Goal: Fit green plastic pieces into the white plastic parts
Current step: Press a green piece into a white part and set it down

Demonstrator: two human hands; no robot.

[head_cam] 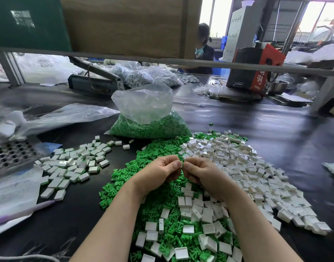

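where both hands meet, left hand [158,172] and right hand [202,174] fingers curled, pinching one green piece [180,159]

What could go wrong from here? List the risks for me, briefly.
1. The left hand and right hand pinch a green piece at the fingertips above the loose green pile; a slip would likely lose it there.
2. The white parts on the right overlap the green pile, so pieces may get mixed.
3. The pile of white parts on the left lies near both, inviting confusion.
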